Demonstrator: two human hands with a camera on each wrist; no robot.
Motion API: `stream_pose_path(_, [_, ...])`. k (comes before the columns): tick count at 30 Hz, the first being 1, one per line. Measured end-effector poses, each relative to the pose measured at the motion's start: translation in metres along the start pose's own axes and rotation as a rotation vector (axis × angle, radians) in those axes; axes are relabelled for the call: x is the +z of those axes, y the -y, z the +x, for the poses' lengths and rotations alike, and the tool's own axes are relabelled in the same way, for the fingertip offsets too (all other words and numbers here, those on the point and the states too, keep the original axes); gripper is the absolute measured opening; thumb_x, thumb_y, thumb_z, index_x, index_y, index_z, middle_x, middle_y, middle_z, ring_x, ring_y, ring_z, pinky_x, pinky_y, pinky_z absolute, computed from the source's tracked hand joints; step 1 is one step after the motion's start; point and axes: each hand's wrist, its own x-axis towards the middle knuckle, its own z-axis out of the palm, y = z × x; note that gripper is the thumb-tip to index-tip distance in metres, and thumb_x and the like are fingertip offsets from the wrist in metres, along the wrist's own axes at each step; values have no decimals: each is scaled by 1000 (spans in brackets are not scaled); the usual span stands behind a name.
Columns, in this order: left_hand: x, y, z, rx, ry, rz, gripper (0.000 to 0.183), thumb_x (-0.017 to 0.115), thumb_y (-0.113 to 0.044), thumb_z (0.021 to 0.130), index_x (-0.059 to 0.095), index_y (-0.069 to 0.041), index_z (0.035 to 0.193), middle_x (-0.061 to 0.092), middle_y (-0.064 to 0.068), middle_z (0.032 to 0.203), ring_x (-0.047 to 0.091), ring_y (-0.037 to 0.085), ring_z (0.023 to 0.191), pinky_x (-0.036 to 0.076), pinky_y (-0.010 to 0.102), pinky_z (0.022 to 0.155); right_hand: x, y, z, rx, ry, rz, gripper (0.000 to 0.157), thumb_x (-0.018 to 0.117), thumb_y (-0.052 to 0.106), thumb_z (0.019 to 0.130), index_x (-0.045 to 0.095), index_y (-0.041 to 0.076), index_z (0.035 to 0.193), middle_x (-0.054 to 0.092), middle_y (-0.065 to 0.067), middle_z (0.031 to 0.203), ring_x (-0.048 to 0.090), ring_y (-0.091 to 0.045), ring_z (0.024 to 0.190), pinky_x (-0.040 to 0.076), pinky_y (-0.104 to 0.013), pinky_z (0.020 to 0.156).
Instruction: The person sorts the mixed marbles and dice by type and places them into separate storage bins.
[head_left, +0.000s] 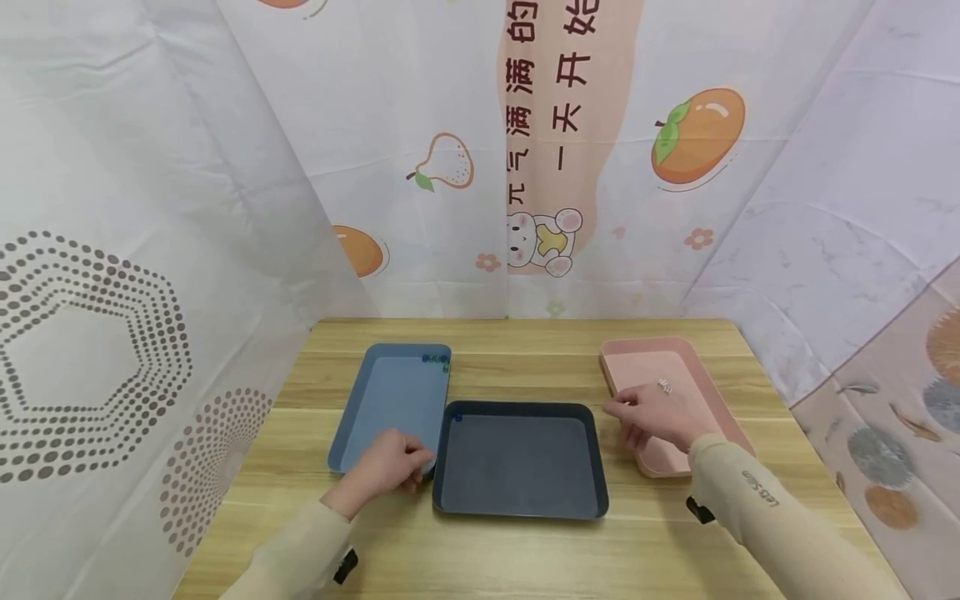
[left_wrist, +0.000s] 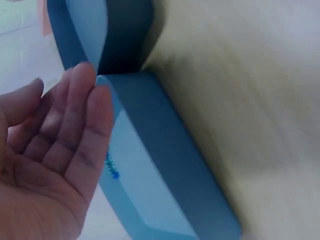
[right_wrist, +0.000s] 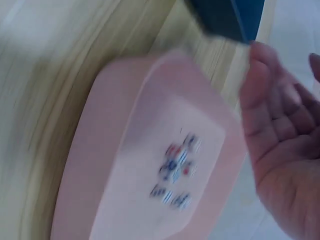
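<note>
My left hand [head_left: 388, 463] hovers over the near right corner of the blue tray [head_left: 351, 408]. In the left wrist view its palm faces the camera, fingers [left_wrist: 82, 135] loosely bent, nothing held. My right hand [head_left: 654, 413] is above the left side of the pink tray [head_left: 722, 408]; its fingers [right_wrist: 260, 95] are also loosely bent around nothing. Small blue and green pieces [head_left: 435, 358] line the blue tray's far right corner. White pieces with coloured prints [right_wrist: 175, 167] lie in the pink tray. A dark tray [head_left: 525, 513] sits between the hands, with one small blue piece [head_left: 458, 417] in its far left corner.
The trays stand on a wood-grain table [head_left: 517, 558]. A printed white curtain [head_left: 420, 242] hangs behind the table's far edge, and patterned cloths [head_left: 112, 375] hang at both sides. The blue and dark trays stand very close together.
</note>
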Motion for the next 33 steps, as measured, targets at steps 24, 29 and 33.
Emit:
stream_pose_path(24, [12,-18,62,40,-215,156,14,73,-8,95,80,-7,107,76,6,104,71,22,90,59,36,74,48,1,8,229,142,108,22,64,16,100,71,-4,93,71,-19,71,71,-25,54,61,-36,53])
stream_pose_path(29, [18,-18,72,31,-216,245,14,74,-8,94,81,-10,106,74,5,103,68,24,93,59,35,74,50,0,9,233,135,118,20,61,12,100,71,-4,94,71,-18,70,71,-24,53,61,-36,52])
stream_pose_path(33, [22,-18,78,8,-224,268,16,76,-9,93,81,-12,108,71,5,102,67,23,93,59,36,75,50,2,8,230,144,108,21,59,12,100,71,-5,93,71,-18,70,71,-23,52,61,-35,52])
